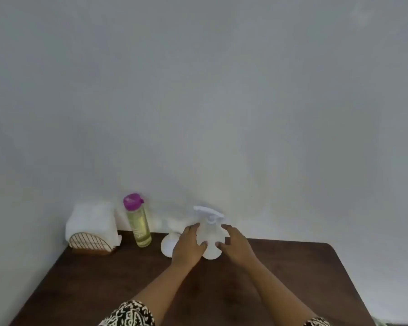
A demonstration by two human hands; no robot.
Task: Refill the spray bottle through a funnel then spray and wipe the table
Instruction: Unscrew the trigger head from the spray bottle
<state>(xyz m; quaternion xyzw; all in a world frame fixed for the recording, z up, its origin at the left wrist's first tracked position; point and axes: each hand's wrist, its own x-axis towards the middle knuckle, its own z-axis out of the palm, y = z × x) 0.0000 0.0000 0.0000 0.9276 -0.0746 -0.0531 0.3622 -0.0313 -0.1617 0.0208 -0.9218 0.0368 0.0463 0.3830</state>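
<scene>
Black-and-white patterned sleeve [127, 314] at lower edge, bare forearms stretched over dark wooden table [292, 278]. Left hand [189, 244] and right hand [236, 243] both clasp white spray bottle [210, 230], upright near table's far edge. White funnel [168, 246] just left, partly behind left hand. Purple-capped bottle [139, 225] of yellowish liquid further left; napkin holder [92, 234] beyond.

Nothing here can be read: no clear words, brand, number or sign. The clear bottle with the purple cap [139, 225] has faint pale markings running down its side, but they are too blurred to make out
</scene>
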